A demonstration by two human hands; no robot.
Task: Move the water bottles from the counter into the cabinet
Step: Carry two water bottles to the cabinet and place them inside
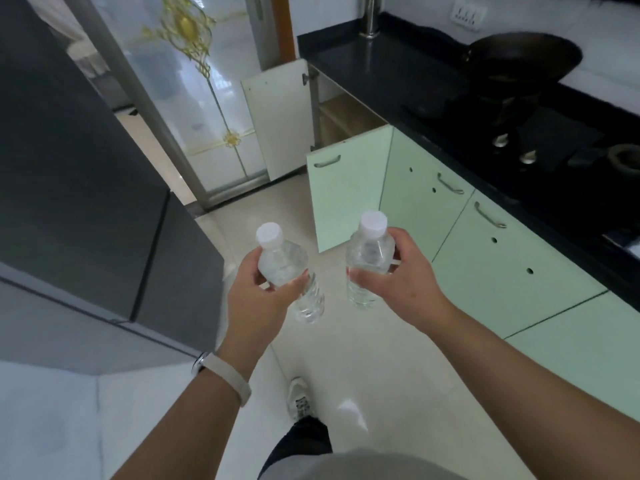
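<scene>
Left bottle, 7 o'clock: left clear plastic water bottle (284, 261), middle hidden behind the fingers of the left hand (252, 299).
Right bottle, 4 o'clock: right clear plastic water bottle (370, 251), one side covered by the right hand (405, 282).
Cabinet, 12 o'clock: wooden cabinet interior (346, 116), mostly hidden behind the pale green open door (346, 202) and black stone counter (363, 64).
Pipe, 1 o'clock: shiny steel pipe (370, 19), cut off by the top edge.
Pan, 2 o'clock: dark round wok (523, 60), contents too dark to tell.

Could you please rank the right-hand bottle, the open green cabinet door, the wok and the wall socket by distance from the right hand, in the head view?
1. right-hand bottle, gripped in the right hand.
2. open green cabinet door, just ahead.
3. wok, on the stove, far right.
4. wall socket, behind the wok.
</scene>
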